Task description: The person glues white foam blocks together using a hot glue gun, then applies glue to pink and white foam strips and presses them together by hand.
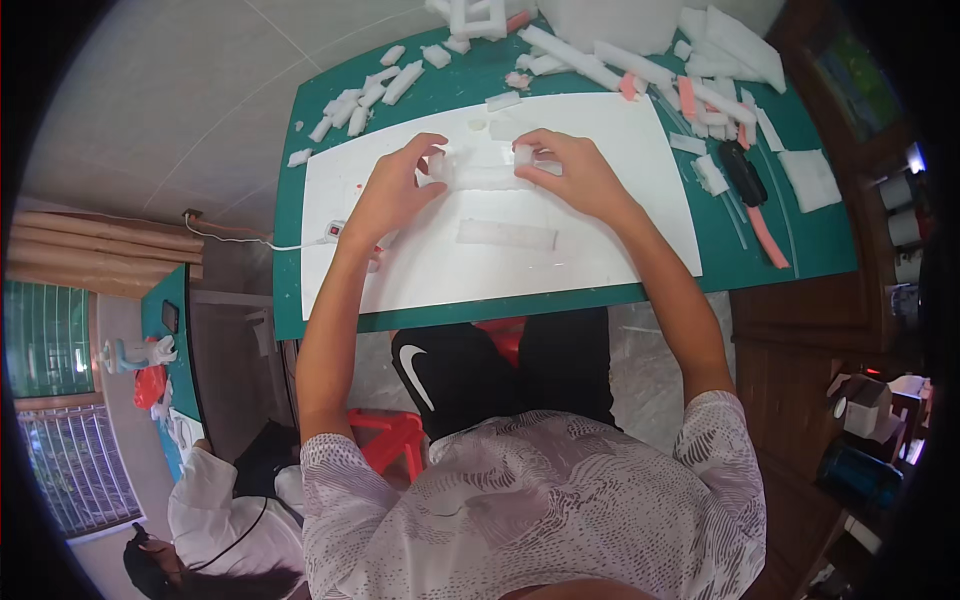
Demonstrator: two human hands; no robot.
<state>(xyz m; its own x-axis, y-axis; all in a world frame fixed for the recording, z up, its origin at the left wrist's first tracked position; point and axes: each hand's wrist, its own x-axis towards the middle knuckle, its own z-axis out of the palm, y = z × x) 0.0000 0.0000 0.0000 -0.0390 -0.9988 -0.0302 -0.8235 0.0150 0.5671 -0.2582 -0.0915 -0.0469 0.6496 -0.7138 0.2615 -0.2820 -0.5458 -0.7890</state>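
Note:
Over a white board (400, 285), my left hand (405, 185) pinches a small white foam block (438, 166) between thumb and fingers. Opposite it, my right hand (570, 172) grips another small white foam block (524, 156). A white foam strip (487, 179) lies between the two hands, its ends close to the blocks; whether they touch it I cannot tell. Nearer to me, a second foam strip (507, 235) rests flat on the board. Beyond my hands is a short foam piece (503, 101).
The board lies on a green table (290, 225). Foam offcuts (362, 100) are scattered far left, more foam bars (570, 58) at the back. A black-and-red tool (745, 180) lies on the right. A white cable (265, 243) reaches the board's left side. Another person (225, 505) is at lower left.

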